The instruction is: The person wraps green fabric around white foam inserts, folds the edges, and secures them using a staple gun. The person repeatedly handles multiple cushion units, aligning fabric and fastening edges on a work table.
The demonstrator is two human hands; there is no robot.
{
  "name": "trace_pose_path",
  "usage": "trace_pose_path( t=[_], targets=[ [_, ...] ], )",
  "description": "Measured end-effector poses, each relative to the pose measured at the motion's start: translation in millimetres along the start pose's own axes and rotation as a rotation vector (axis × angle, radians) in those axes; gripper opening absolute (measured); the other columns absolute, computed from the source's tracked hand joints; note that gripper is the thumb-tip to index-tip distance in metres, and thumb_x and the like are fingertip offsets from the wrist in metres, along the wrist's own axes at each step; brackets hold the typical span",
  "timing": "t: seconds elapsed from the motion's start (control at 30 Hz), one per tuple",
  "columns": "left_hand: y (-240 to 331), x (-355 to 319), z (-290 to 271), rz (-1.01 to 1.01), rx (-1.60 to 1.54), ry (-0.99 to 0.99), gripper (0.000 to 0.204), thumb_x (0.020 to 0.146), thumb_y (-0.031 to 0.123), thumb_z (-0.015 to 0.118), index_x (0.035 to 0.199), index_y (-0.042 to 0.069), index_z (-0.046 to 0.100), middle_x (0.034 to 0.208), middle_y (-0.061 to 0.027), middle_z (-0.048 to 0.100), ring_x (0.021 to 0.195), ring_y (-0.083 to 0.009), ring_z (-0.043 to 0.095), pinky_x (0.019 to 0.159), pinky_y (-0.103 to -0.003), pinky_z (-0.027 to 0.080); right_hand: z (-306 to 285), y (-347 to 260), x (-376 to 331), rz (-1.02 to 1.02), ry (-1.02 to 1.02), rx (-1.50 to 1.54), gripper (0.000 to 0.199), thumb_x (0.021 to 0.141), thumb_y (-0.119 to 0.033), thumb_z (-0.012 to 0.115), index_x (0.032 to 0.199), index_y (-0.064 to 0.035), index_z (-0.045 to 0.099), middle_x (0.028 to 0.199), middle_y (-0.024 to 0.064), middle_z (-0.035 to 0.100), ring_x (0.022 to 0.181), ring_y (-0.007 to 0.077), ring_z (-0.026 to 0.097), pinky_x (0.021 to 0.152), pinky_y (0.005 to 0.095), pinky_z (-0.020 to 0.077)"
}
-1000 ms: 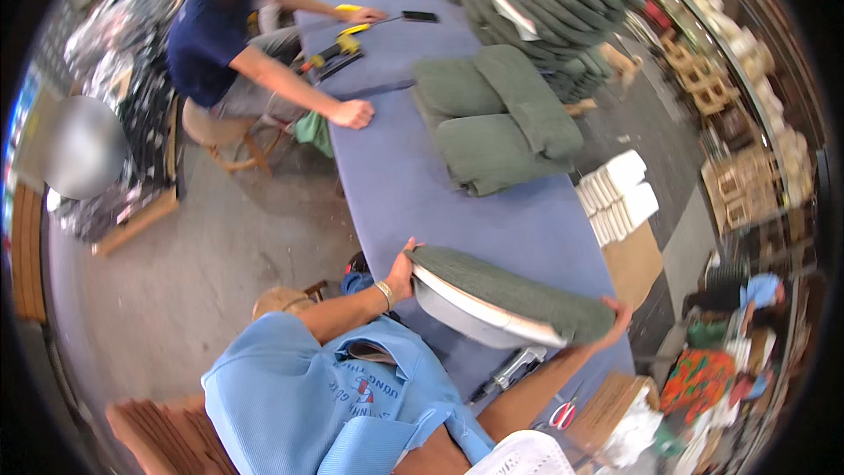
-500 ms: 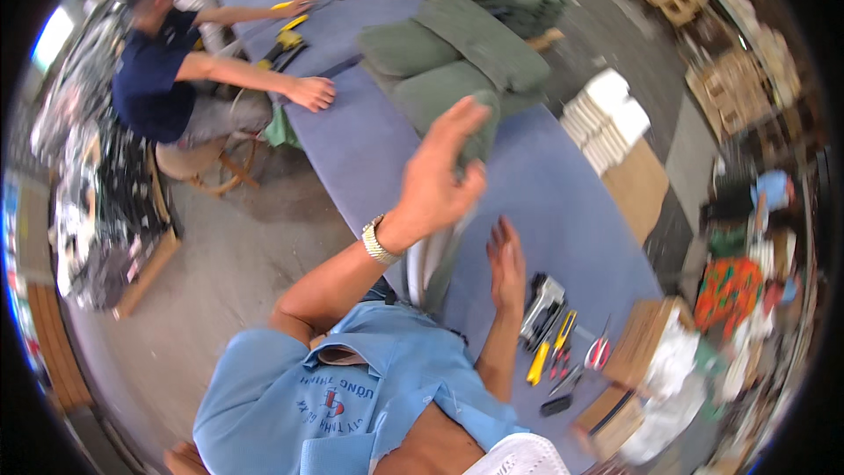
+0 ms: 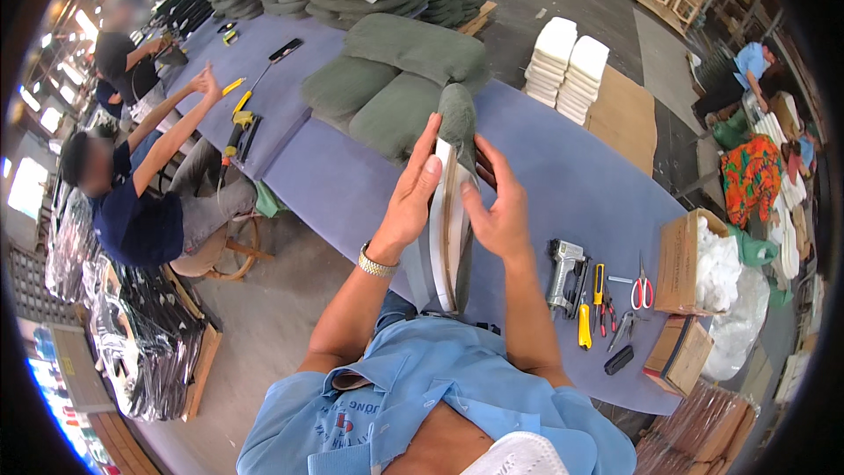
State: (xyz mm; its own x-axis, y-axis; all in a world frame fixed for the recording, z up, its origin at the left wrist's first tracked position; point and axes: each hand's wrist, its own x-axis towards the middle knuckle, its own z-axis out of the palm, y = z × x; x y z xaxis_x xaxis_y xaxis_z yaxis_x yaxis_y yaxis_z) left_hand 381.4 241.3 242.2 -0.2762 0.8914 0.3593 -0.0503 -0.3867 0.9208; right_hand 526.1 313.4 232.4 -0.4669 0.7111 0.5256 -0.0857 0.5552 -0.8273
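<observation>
Grip: left hand (image 3: 411, 193) and right hand (image 3: 499, 215) pressing cushion (image 3: 448, 211) between them, one each side. Head view: right hand apart from it moment ago, now back on; cushion on edge before wearer's chest, so looks steadier, pale rim exposed. Cushion long, curved, soft-looking dark green fabric; rim white, brown strip along it. Beyond grip, plump green pads (image 3: 413, 44) flat on smooth blue-grey table (image 3: 563, 176). Right of grip: metal staple gun (image 3: 563, 273), red-handled scissors (image 3: 643, 292).

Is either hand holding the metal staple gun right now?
No, the left hand and right hand flank the green cushion, while the staple gun lies on the table.
</observation>
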Motion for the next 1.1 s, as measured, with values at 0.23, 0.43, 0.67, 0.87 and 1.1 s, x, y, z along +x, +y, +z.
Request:
trace_pose_path(
  t=[0.23, 0.43, 0.67, 0.87, 1.1],
  targets=[
    [10, -8, 20, 0.046, 0.144, -0.086, 0.058, 0.111, 0.028, 0.048, 0.16, 0.001, 0.033, 0.169, -0.0166, 0.029, 0.156, -0.0258, 0.027, 0.125, -0.039, 0.023, -41, -26, 20, -0.003, 0.071, -0.27, 0.016, 0.096, -0.014, 0.068, 0.098, 0.0003, 0.062, 0.097, 0.0169, 0.068, 0.082, 0.0313, 0.068, 0.075, 0.0383, 0.0536],
    [-1, 30, 2, 0.025, 0.223, -0.102, 0.058, 0.113, 0.042, 0.041, 0.146, -0.005, 0.052, 0.145, -0.0147, 0.059, 0.133, -0.0212, 0.054, 0.109, -0.036, 0.043, -79, -16, -2, -0.124, -0.069, -0.121, 0.021, 0.102, -0.013, 0.059, 0.088, 0.0019, 0.056, 0.097, 0.0135, 0.061, 0.084, 0.0266, 0.059, 0.079, 0.0341, 0.0478],
    [-112, 52, -27, -0.258, 0.04, 0.112, 0.053, 0.109, 0.039, 0.053, 0.14, -0.004, 0.059, 0.132, -0.0126, 0.068, 0.125, -0.018, 0.059, 0.109, -0.031, 0.043, -100, -3, -13, -0.142, -0.009, 0.079, 0.024, 0.106, -0.017, 0.056, 0.089, -0.0006, 0.056, 0.094, 0.007, 0.063, 0.085, 0.0159, 0.055, 0.078, 0.0293, 0.045],
    [-24, 28, -5, -0.031, 0.432, -0.064, 0.054, 0.092, 0.041, 0.079, 0.116, -0.006, 0.069, 0.102, -0.013, 0.077, 0.09, -0.0189, 0.071, 0.08, -0.037, 0.055, -137, 54, 15, 0.201, 0.349, -0.063, 0.034, 0.11, -0.024, 0.055, 0.082, -0.0049, 0.048, 0.076, -0.0041, 0.043, 0.073, 0.0077, 0.034, 0.066, 0.026, 0.0358],
    [46, 13, 21, 0.024, 0.882, 0.05, 0.056, 0.086, 0.044, 0.082, 0.112, -0.004, 0.068, 0.092, -0.0164, 0.074, 0.085, -0.0246, 0.071, 0.075, -0.038, 0.055, -126, 37, 64, 0.135, 0.378, 0.11, 0.035, 0.111, -0.031, 0.053, 0.086, -0.0066, 0.052, 0.076, -0.0049, 0.042, 0.074, 0.0086, 0.038, 0.071, 0.0261, 0.0381]
  ],
)
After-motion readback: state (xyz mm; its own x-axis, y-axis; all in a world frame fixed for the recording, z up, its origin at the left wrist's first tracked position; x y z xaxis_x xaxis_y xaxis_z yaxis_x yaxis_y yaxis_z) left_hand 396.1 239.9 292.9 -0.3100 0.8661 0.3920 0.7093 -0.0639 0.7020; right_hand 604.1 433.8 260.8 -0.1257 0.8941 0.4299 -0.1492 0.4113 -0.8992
